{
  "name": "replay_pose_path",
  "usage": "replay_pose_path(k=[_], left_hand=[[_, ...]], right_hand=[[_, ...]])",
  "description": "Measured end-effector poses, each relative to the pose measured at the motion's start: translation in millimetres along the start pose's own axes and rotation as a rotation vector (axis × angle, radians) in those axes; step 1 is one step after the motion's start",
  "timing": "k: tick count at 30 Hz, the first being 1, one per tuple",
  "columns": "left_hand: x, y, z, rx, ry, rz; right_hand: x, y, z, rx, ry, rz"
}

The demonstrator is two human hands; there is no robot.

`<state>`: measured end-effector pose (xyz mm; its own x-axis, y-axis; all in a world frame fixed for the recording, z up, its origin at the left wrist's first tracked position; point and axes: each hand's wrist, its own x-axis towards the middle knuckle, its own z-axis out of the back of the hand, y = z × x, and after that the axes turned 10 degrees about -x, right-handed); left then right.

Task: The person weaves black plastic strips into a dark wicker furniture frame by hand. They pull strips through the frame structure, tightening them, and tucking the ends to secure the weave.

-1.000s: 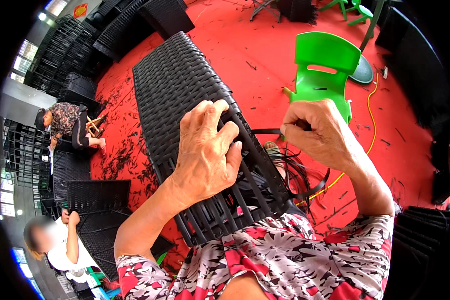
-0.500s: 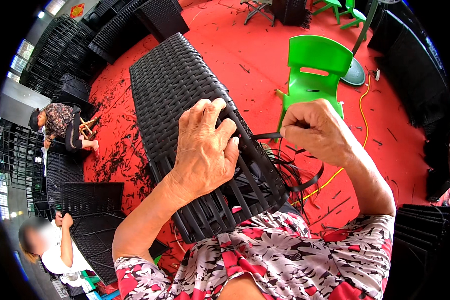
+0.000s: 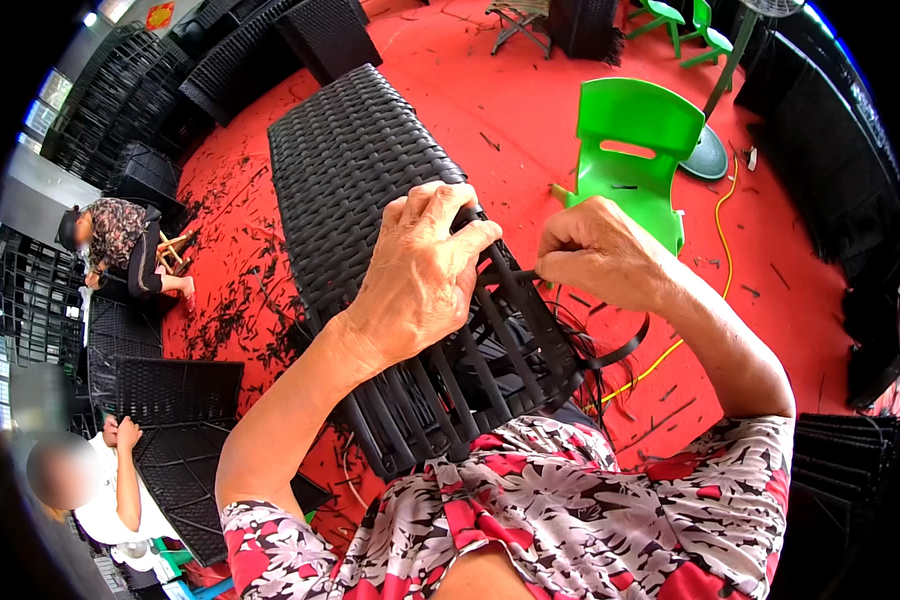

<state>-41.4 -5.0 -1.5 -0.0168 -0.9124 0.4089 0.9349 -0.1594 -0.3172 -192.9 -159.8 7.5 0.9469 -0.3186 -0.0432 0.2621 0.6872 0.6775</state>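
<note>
A long black wicker furniture piece (image 3: 355, 160) lies before me, its far part closely woven and its near end a bare frame with lengthwise strips (image 3: 470, 375). My left hand (image 3: 415, 265) rests on it where the weave ends, fingers bent round the right edge. Just right of that edge, my right hand (image 3: 605, 255) is closed on a flat black plastic strip (image 3: 515, 278) that runs to the frame. The strip's tail (image 3: 620, 350) loops below this hand. What lies under my left fingers is hidden.
A green plastic chair (image 3: 625, 150) stands beyond my right hand, near a yellow cable (image 3: 727, 230). Scraps litter the red floor (image 3: 530, 110). Two people work at left, one in white (image 3: 120, 500), one in a patterned top (image 3: 120, 235). Black wicker pieces (image 3: 180, 440) stand near them.
My right hand has moved left, closer to the wicker edge, still holding the strip, whose straight part looks shorter. My left hand has shifted slightly right and up along the edge.
</note>
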Motion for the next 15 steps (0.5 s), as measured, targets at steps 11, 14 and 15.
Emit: replay_pose_path(k=[11, 14, 15], left_hand=[[-13.5, -3.5, -4.1, -0.166, -0.154, -0.124], [-16.1, -6.6, -5.2, -0.063, -0.130, -0.085], [-13.7, -5.3, -3.9, -0.051, -0.122, -0.070]], right_hand=[[-0.8, -13.2, -11.5, 0.404, 0.240, -0.160], [2.9, -5.6, -10.6, 0.264, 0.168, -0.091], [4.7, -2.8, -9.5, 0.068, 0.095, 0.004]])
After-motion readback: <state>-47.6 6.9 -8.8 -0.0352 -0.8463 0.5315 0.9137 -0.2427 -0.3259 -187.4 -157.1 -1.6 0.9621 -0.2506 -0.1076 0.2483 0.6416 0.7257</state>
